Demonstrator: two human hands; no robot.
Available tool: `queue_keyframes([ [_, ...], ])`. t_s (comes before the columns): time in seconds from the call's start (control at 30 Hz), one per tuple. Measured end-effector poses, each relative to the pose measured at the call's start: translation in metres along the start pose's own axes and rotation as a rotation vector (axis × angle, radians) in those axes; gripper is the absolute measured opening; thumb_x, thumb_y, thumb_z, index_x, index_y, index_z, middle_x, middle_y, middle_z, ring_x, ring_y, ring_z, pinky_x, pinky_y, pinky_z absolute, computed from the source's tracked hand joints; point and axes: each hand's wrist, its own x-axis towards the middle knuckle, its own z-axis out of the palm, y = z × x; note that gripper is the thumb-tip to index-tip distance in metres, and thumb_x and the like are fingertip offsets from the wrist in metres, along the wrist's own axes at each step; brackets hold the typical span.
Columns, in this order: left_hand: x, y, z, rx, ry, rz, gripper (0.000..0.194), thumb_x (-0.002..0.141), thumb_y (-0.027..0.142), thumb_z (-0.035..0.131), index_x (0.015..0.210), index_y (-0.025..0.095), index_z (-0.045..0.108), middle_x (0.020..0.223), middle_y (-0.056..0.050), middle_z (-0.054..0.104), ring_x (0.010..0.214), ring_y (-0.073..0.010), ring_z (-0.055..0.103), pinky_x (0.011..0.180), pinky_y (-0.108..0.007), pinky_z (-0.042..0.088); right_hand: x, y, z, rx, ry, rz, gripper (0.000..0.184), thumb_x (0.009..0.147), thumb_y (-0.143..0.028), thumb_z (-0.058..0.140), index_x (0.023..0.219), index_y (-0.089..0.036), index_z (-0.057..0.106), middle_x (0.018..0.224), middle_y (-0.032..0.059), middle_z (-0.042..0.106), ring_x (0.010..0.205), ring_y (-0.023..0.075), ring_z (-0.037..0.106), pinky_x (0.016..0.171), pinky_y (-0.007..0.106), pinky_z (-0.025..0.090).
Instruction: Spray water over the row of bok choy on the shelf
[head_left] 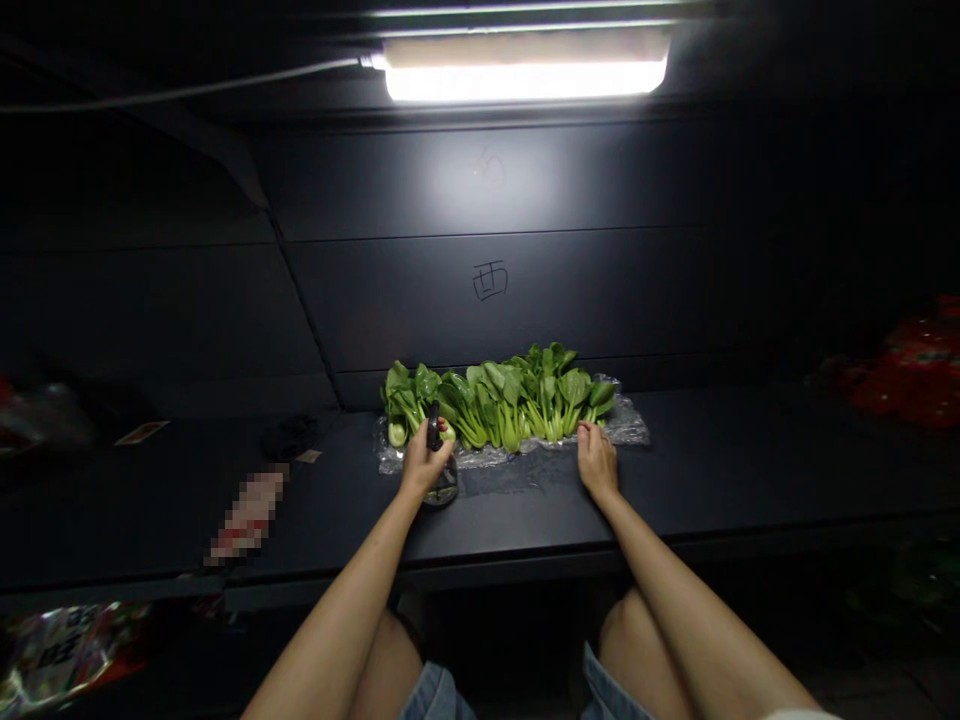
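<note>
Bok choy (499,405) lies in one tight row on a plastic sheet (631,428), straight ahead of me. Row's long axis runs left-right, parallel to the wall (465,180). Individual plants run roughly front to back, pale bases toward me, leaves fanned toward the wall. The leftmost ones lean a bit.

Left hand (426,462) is closed around the neck of a spray bottle (442,487), sprayer head pointing up. It sits just in front of the row's left end. From this view the sprayer overlaps the leaves, but I can't tell if they touch. Can't tell either if the bottle's base is on the table (675,470) or just above it.

Right hand (598,462) is palm down, half open, nothing in it that I can see. Its fingers (589,432) are at the sheet's near edge, just short of the stems, right of the row's center.

Both hands are close to the row: left nearer its left end, right nearer its right end, with the middle of the row between them.

Hand-drawn 西 mark (490,281) on the wall, lamp (525,80) overhead. Pixelated packet (247,515) on the table, left of the left hand.
</note>
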Motion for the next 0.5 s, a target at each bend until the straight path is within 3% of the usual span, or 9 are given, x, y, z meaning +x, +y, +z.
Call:
queue_keyframes([
  [0.23, 0.000, -0.002, -0.006, -0.004, 0.066, 0.018, 0.034, 0.063, 0.019, 0.067, 0.097, 0.018, 0.064, 0.089, -0.003, 0.069, 0.081, -0.0181, 0.067, 0.076, -0.032, 0.059, 0.000, 0.002, 0.001, -0.045, -0.025, 0.005, 0.051, 0.097, -0.043, 0.022, 0.110, -0.016, 0.062, 0.109, 0.0162, 0.069, 0.103, 0.0272, 0.062, 0.091, 0.041, 0.045],
  [0.5, 0.001, -0.006, -0.017, 0.060, 0.054, 0.024, 0.030, 0.066, 0.022, 0.063, 0.096, 0.017, 0.063, 0.090, -0.004, 0.069, 0.083, -0.0188, 0.068, 0.078, -0.033, 0.059, -0.001, -0.001, 0.000, -0.067, -0.035, -0.041, 0.049, 0.097, -0.042, 0.022, 0.108, -0.017, 0.062, 0.109, 0.0155, 0.069, 0.105, 0.0273, 0.060, 0.091, 0.041, 0.044],
])
